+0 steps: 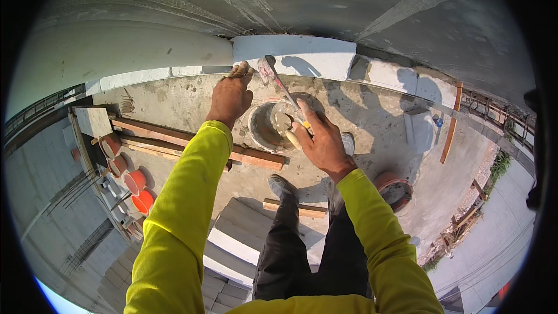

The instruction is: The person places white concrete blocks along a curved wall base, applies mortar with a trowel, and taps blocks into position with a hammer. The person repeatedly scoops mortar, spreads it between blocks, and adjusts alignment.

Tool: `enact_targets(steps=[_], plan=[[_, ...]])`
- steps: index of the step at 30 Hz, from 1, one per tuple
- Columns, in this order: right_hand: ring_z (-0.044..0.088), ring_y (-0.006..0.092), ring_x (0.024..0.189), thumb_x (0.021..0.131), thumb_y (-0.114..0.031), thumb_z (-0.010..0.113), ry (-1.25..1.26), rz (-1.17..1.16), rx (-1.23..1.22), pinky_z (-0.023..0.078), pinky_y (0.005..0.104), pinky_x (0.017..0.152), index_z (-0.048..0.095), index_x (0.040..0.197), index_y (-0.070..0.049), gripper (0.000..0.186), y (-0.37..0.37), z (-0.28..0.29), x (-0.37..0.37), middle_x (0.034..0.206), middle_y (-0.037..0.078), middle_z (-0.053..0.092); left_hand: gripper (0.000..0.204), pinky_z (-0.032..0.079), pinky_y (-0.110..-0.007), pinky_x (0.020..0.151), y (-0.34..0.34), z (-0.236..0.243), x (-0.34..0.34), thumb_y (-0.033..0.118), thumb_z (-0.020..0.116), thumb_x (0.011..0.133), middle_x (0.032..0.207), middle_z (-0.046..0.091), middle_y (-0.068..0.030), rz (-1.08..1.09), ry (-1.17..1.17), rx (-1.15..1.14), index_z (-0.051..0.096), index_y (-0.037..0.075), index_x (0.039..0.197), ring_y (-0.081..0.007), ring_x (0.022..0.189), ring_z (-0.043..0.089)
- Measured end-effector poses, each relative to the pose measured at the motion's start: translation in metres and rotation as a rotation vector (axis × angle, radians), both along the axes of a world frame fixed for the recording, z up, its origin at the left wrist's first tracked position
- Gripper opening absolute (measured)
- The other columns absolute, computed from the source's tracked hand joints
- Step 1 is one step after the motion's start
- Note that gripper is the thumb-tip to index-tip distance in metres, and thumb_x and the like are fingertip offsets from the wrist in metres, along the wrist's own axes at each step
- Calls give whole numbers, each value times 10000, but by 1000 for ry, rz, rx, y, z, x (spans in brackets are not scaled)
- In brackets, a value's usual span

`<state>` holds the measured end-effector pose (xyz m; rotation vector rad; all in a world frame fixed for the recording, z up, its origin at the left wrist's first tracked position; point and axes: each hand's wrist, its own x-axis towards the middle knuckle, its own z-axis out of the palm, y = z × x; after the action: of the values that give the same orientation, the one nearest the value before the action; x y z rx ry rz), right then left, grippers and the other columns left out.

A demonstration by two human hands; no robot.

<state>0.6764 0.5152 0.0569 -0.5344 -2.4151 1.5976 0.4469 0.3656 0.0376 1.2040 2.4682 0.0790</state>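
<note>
My left hand (231, 96) reaches forward with its fingers stretched out, the tips at the near left end of a white block (314, 55) in the row along the wall's foot. My right hand (321, 144) is closed around a mallet (280, 83); its mortar-smeared head is close to the block's front face. A trowel (293, 139) with a pale wooden handle appears to be in the same hand, its blade partly hidden against the bucket behind. Below the tools stands a round bucket (256, 131) holding grey mortar.
Long timber boards (154, 134) lie on the left of the concrete floor, beside several orange-red buckets (135, 182). Stacked pale blocks (235, 238) are near my legs. A reddish mortar tub (394, 191) stands at right, and a white block (419, 129) lies farther off.
</note>
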Motion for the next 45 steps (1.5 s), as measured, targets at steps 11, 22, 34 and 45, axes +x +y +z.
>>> enact_targets(steps=[11, 22, 34, 45], plan=[[644, 435, 945, 869, -128, 592, -796, -240, 10, 512, 521, 836, 468, 1452, -35, 603, -110, -103, 187, 1029, 287, 619, 620, 448, -434, 1082, -174, -49, 197, 132, 651, 884, 1467, 496, -263, 613, -253, 241, 470, 6, 1463, -422, 1308, 527], [523, 447, 1149, 881, -196, 620, -985, -243, 330, 418, 522, 995, 499, 1359, -13, 526, -163, -244, 175, 1277, 262, 531, 698, 315, -456, 1190, -285, 26, 419, 252, 665, 885, 1511, 449, -256, 982, -545, -79, 427, -27, 1479, -423, 1424, 394], [517, 362, 1274, 891, -132, 564, -907, 567, 677, 318, 546, 1088, 652, 1258, -15, 395, -171, -280, 5, 1233, 216, 662, 645, 280, -504, 1195, -301, 11, 442, 227, 655, 859, 1512, 465, -197, 930, -463, -72, 485, -9, 1434, -380, 1442, 383], [593, 417, 1185, 847, -226, 691, -940, 522, 483, 441, 476, 1038, 595, 1244, 62, 500, -171, -267, 34, 1256, 273, 619, 654, 293, -511, 1181, -310, 10, 431, 180, 665, 844, 1506, 474, -186, 951, -445, -66, 475, 6, 1445, -371, 1444, 384]])
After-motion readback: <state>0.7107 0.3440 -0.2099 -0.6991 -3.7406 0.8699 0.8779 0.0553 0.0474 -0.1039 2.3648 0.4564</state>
